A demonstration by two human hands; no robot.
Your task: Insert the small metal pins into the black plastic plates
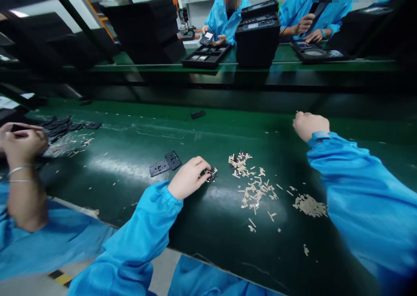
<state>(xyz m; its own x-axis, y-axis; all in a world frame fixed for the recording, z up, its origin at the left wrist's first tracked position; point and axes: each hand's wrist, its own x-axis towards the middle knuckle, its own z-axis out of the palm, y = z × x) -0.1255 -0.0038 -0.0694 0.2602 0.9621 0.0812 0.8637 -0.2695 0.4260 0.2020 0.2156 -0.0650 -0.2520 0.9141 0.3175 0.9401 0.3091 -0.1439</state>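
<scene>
1. Head view: left hand (190, 179) lay low on the dark green belt (202, 226), fingers pinched narrow on a small black part (211, 174) pressed against the belt surface.
2. Right hand (309, 124) was stretched out farther along the belt, curled into a loose fist with knuckles up; whether anything was held inside could not be told.
3. Two flat black plates (165, 164) rested on the belt just left of the left hand, touching each other at one corner, apart from the small black part.
4. A scatter of pale beige slivers (252, 187) was spread on the belt between the two hands, just right of the small black part; a denser little heap (310, 205) sat near the right sleeve (361, 200).
5. A lone small black piece (198, 114) lay far up the belt, well apart from both hands.
6. At the left edge, a co-worker's hands (22, 141) with a thin bracelet gripped a dark part; a pile of black plates (61, 126) lay just beside them.
7. Across the raised green bench (228, 65), two people in blue coats sat by black trays (206, 56) and a stack of black boxes (258, 35).
</scene>
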